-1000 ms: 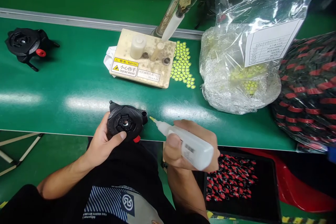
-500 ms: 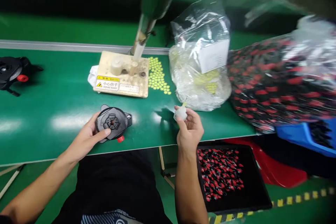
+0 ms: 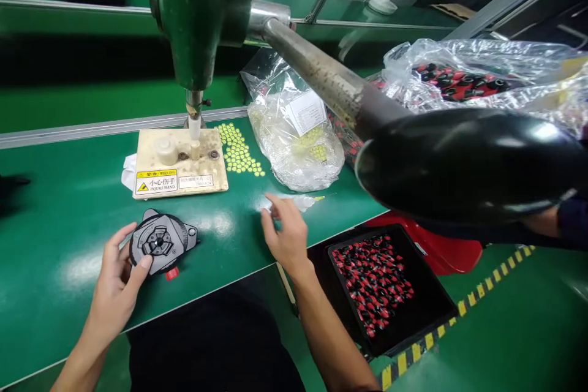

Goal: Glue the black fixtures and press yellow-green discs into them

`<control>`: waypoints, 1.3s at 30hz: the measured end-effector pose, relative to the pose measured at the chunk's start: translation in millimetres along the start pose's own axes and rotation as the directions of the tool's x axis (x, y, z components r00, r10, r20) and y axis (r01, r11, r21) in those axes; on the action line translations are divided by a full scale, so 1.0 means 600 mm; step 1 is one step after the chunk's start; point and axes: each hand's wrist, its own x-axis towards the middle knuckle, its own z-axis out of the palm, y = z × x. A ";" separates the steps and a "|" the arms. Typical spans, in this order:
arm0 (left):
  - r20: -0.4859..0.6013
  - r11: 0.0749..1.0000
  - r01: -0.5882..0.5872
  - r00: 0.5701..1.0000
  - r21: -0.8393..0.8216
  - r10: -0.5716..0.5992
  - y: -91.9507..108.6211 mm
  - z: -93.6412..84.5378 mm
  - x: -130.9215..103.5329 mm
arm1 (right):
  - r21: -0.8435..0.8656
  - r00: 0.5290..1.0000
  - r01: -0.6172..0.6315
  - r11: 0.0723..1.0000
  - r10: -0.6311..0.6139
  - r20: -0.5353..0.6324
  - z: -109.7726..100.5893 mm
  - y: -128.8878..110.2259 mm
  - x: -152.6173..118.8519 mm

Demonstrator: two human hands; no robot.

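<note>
My left hand [image 3: 117, 275] grips a round grey-and-black part [image 3: 160, 242] with a red tab, thumb on its face, over the green table's front left. My right hand [image 3: 287, 229] hovers over the table with its fingers apart and nothing between them. Just behind it a small white bottle with a yellow-green tip [image 3: 305, 201] lies on the table. Beyond my left hand is the cream press base [image 3: 204, 182] with a warning label, under the green press head [image 3: 190, 37]. Small yellow discs [image 3: 239, 153] lie right of the base.
A clear plastic bag [image 3: 298, 159] with yellow discs stands behind my right hand. The press's lever with a large black knob [image 3: 468, 165] reaches across the right. Below the table edge a black tray [image 3: 427, 300] holds red-and-black pieces, beside a red stool [image 3: 454, 254].
My right hand has let go of the white bottle, which now lies on the table. The view has shifted, bringing the press head and lever into sight. My left hand still holds the round part.
</note>
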 end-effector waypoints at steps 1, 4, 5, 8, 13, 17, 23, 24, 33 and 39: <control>0.002 1.000 -0.004 1.000 0.001 0.004 0.000 0.000 0.001 | -0.047 0.986 0.005 0.999 0.003 0.169 0.010 -0.007 0.017; 0.000 1.000 -0.011 1.000 0.002 0.011 0.004 0.001 0.003 | -0.263 0.903 -0.075 0.962 0.177 0.390 0.037 -0.018 0.061; 0.003 1.000 -0.012 1.000 0.003 0.012 0.005 0.002 0.002 | -0.312 0.887 -0.095 0.945 0.223 0.404 0.042 -0.020 0.067; 0.014 1.000 -0.020 1.000 0.007 0.020 0.008 0.003 -0.001 | -0.325 0.903 -0.083 0.942 0.209 0.375 0.046 -0.023 0.059; 0.061 1.000 -0.020 0.998 -0.008 0.021 0.014 0.003 -0.003 | -0.231 0.962 -0.062 0.971 0.120 0.246 0.048 -0.009 0.048; 0.071 1.000 -0.019 0.997 -0.001 0.019 0.015 0.001 -0.003 | -0.268 0.943 -0.086 0.959 0.165 0.288 0.057 -0.001 0.074; 0.078 0.999 -0.027 0.997 0.017 0.026 0.018 0.004 -0.008 | -0.109 0.974 0.037 0.993 -0.012 0.225 0.040 -0.024 0.029; 0.078 0.999 -0.024 0.997 0.027 0.022 0.019 0.004 -0.009 | -0.063 0.976 0.051 0.997 -0.036 0.214 0.037 -0.027 0.019; 0.103 1.000 -0.011 0.995 -0.008 0.011 0.014 0.002 -0.010 | 0.099 0.962 -0.039 0.994 0.011 0.273 0.044 -0.050 0.031; 0.091 1.000 -0.020 0.996 -0.003 0.020 0.012 0.001 -0.009 | 0.207 0.955 -0.030 0.978 -0.033 0.294 0.056 -0.059 0.044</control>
